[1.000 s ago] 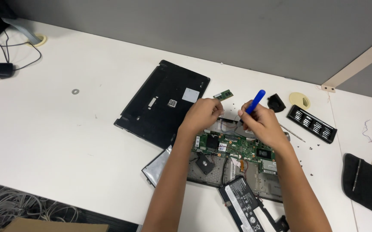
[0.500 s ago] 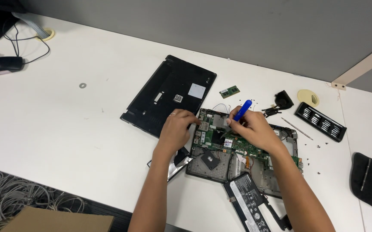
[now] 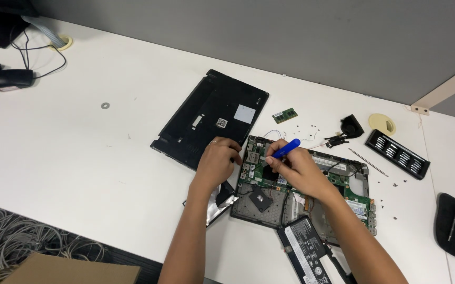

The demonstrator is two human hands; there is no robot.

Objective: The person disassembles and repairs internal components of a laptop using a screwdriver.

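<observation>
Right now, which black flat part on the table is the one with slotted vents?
The narrow black grille at far right, beyond the right hand. The large bottom cover and battery show labels, no slots.

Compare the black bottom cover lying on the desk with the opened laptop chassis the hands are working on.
The bottom cover is a plain black panel with small stickers; the laptop chassis shows a green circuit board and wires. The cover lies untouched beyond the left hand; the chassis is steadied by that hand while the right hand applies a blue tool. Both lie flat on the white desk.
</observation>
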